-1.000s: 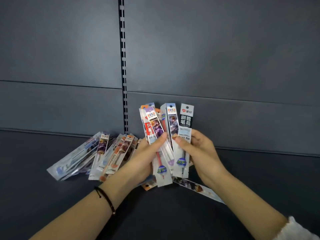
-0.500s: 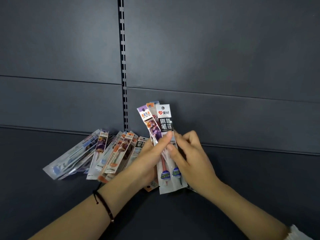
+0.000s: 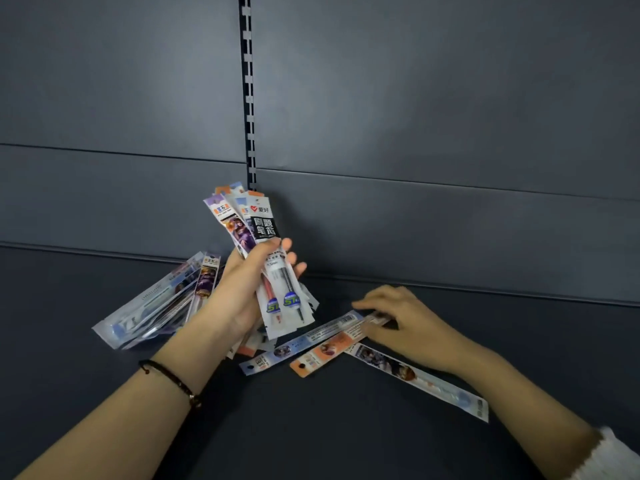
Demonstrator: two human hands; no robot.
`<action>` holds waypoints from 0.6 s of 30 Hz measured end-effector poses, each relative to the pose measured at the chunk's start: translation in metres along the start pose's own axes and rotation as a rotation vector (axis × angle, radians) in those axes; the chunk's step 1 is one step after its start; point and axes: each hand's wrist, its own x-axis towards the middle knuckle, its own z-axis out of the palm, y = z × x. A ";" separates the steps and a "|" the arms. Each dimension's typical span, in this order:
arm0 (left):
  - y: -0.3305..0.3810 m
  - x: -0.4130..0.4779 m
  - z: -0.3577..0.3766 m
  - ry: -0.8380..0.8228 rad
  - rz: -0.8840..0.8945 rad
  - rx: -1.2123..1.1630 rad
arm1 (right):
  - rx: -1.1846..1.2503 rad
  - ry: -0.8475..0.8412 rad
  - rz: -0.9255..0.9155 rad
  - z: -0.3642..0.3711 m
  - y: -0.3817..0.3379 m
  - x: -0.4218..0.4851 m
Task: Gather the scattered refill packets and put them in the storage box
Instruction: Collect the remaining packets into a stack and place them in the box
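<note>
My left hand grips a bundle of refill packets upright above the dark shelf. My right hand is down on the shelf, palm down, its fingers touching the far ends of a blue packet and an orange packet that lie flat side by side. A third, long packet lies under my right wrist, pointing to the lower right. A loose pile of more packets lies behind my left hand. No storage box is in view.
The dark shelf floor meets a grey back panel just behind the packets. A slotted upright rail runs down the panel above my left hand.
My right hand let go of the bundle and dropped to the shelf, onto the flat packets at the right. My left hand now holds the bundle alone and has tilted it left.
</note>
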 end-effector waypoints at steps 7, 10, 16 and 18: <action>-0.002 0.003 -0.006 -0.010 -0.039 -0.058 | -0.130 -0.057 0.006 -0.004 0.005 0.001; -0.003 0.003 -0.006 -0.022 -0.056 -0.051 | -0.137 -0.033 0.080 -0.012 0.011 0.001; -0.002 0.002 -0.003 -0.048 -0.082 -0.065 | 0.112 0.078 0.089 -0.026 0.013 0.002; 0.002 0.004 -0.004 -0.049 -0.042 -0.079 | 0.185 0.072 0.019 -0.024 0.004 0.008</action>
